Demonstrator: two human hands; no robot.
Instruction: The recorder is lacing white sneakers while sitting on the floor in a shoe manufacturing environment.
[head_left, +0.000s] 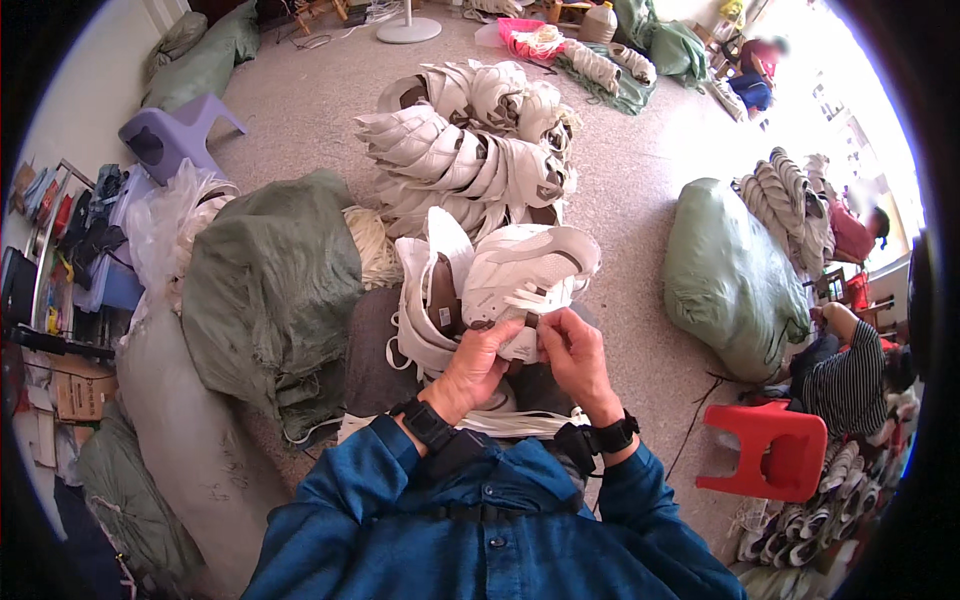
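Blue-sleeved, reaching forward with wrists angled inward; pinching the near end of a white shoe upper (520, 262) between thumb and fingers of left hand (474, 370) and right hand (578, 352), above the lap (370, 352) (beside a second upper (412, 285)); pointing its rounded end away, with long axis roughly fore-and-aft.

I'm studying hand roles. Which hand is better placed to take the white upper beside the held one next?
Probably the left hand: it's nearer that left-side upper. The right hand is farther right, on the held upper.
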